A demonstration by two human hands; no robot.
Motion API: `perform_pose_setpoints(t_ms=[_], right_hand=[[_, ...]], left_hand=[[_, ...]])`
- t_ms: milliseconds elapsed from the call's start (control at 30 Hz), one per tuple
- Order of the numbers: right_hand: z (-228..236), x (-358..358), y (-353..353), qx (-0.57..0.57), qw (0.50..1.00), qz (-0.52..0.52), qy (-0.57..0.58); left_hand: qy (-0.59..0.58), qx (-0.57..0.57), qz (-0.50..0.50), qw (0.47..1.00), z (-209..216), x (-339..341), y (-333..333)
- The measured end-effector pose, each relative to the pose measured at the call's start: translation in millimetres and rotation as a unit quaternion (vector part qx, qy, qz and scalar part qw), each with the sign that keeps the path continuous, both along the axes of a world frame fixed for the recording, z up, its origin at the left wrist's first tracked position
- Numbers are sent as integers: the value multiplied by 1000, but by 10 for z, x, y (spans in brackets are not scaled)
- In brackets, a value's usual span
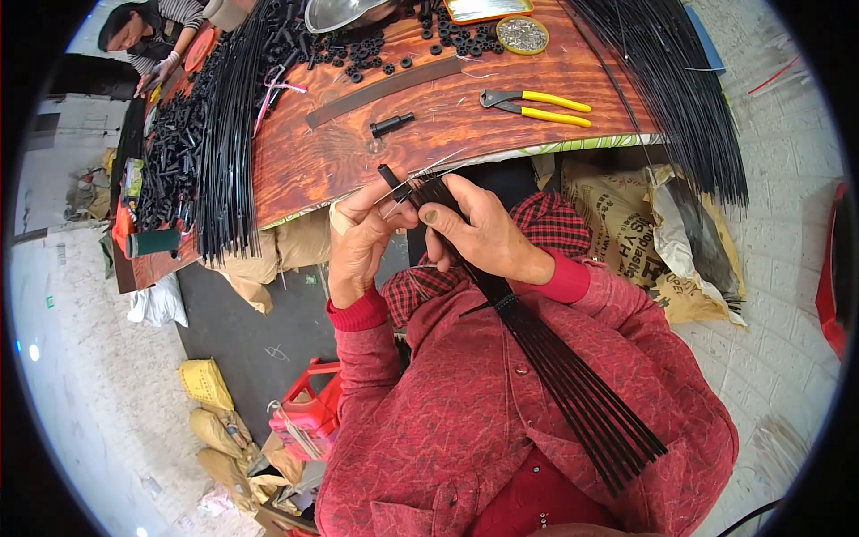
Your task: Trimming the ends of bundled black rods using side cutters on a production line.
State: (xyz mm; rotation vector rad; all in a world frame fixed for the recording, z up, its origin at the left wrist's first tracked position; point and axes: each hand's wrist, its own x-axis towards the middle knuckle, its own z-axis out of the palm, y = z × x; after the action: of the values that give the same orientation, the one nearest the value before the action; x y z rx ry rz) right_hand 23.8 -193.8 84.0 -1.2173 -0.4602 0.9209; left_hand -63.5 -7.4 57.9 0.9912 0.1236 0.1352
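Right hand (483,234) covers the near part of the black rod bundle (573,385) where it is gripped; rod count there unreadable. Above the yellow-handled pliers (537,106), metal bowl (344,12) and tray (488,8) cut by top edge. Round tin (523,34) contents too small to identify.

Even daylight, sharp centre, rim bent, perhaps slightly blurred

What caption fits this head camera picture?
Two hands, left hand and right hand, grip a bundle of thin black rods beside a wooden table.
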Motion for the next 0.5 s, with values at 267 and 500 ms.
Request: perform_pose_setpoints(t_ms=[267,500], right_hand=[[-56,27,8,6,1000,-19,1],[-65,37,13,-4,999,-47,-1]], left_hand=[[0,13,33,999,-55,57,-61],[28,140,68,987,163,38,-184]])
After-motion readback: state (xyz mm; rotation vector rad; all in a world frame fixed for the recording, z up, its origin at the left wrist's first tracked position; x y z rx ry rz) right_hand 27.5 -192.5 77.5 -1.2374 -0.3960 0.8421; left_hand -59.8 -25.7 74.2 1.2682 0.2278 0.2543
